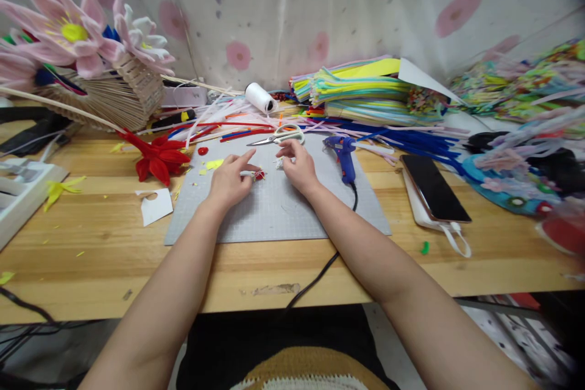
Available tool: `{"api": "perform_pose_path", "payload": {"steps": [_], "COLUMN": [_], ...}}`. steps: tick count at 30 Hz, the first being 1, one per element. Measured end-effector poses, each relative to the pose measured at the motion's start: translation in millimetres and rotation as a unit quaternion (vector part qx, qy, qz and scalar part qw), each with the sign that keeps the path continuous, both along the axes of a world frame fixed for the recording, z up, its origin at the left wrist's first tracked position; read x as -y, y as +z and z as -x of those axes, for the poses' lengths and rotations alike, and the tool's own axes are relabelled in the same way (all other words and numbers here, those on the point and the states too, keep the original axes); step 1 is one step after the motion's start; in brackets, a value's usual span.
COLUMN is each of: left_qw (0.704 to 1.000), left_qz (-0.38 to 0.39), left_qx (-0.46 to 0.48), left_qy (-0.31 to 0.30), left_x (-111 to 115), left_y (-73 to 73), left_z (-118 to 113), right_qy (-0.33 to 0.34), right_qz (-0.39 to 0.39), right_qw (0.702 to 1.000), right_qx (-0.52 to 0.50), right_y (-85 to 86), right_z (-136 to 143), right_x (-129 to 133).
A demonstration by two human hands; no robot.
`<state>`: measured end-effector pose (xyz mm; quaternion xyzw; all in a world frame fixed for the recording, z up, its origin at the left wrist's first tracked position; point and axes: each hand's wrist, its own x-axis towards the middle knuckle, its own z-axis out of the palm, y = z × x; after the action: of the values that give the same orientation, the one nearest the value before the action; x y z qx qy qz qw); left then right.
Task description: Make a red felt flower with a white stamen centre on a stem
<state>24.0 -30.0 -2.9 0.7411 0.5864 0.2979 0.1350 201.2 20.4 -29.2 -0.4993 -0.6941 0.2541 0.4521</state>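
On the grey cutting mat (pixel 283 219), my left hand (pixel 231 183) has its index finger stretched out. Its thumb and lower fingers pinch a small red piece with pale and yellow bits (pixel 259 175). A short way to the right, my right hand (pixel 298 166) curls its fingers and thumb around a small white bundle (pixel 279 163), too small to make out clearly. Scissors with pale handles (pixel 289 133) lie just beyond my hands, blades pointing left. A blue glue gun (pixel 343 157) rests on the mat right of my right hand. Yellow scraps (pixel 214 164) and a small red piece (pixel 203 150) lie at the left.
A red fuzzy flower (pixel 159 157) on a stick and a cut white card (pixel 156 207) lie left of the mat. Behind are a white thread spool (pixel 260 98) and bundled pipe cleaners (pixel 365 88). A phone (pixel 434 187) lies right; the glue gun's black cord (pixel 320 274) crosses the table edge.
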Motion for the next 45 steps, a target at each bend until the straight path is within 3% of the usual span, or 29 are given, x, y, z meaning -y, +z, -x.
{"api": "perform_pose_path", "payload": {"steps": [3,5,8,11,18,22,24,26,29,32,35,38,41,45], "left_qw": [0.999,0.992,0.958,0.933,0.944,0.947,0.946,0.948,0.955,0.966,0.97,0.942,0.885,0.838], "left_qz": [-0.007,-0.043,-0.119,-0.151,-0.197,-0.196,-0.198,-0.201,-0.192,-0.159,-0.074,0.065,0.186,0.244], "left_qx": [0.027,0.059,0.094,0.118,0.09,0.068,0.053,0.046,0.059,0.104,0.206,0.324,0.425,0.487], "left_qy": [0.029,0.1,0.242,0.304,0.25,0.247,0.249,0.244,0.219,0.173,0.105,0.056,0.049,0.044], "left_x": [-1,-1,-1,0,-5,-6,-6,-6,-4,0,2,1,0,2], "left_y": [-0.2,2.0,7.9,11.9,5.1,1.9,0.7,-0.1,0.1,0.9,-0.3,-1.5,1.9,11.4], "left_z": [1,5,13,21,22,20,20,18,9,-6,-20,-27,-28,-26], "right_qy": [-0.056,-0.075,-0.044,-0.004,-0.002,-0.02,-0.028,-0.029,0.016,0.115,0.174,0.217,0.258,0.282], "right_qz": [0.031,0.051,0.075,0.072,0.061,0.068,0.08,0.096,0.17,0.259,0.277,0.251,0.205,0.141], "right_qw": [0.998,0.995,0.991,0.989,0.968,0.944,0.945,0.962,0.984,0.944,0.916,0.919,0.929,0.942], "right_qx": [-0.001,0.035,0.098,0.13,0.243,0.324,0.315,0.255,0.047,-0.167,-0.232,-0.212,-0.171,-0.111], "right_y": [-4.6,-7.1,-8.8,-7.5,9.0,19.1,22.0,24.0,26.3,28.3,29.1,28.5,27.5,27.7], "right_z": [-13,-22,-30,-30,-21,-21,-23,-26,-27,-25,-19,-13,-8,-4], "right_x": [-14,-21,-24,-21,-6,0,-1,-3,-9,-9,-5,-1,3,6]}}
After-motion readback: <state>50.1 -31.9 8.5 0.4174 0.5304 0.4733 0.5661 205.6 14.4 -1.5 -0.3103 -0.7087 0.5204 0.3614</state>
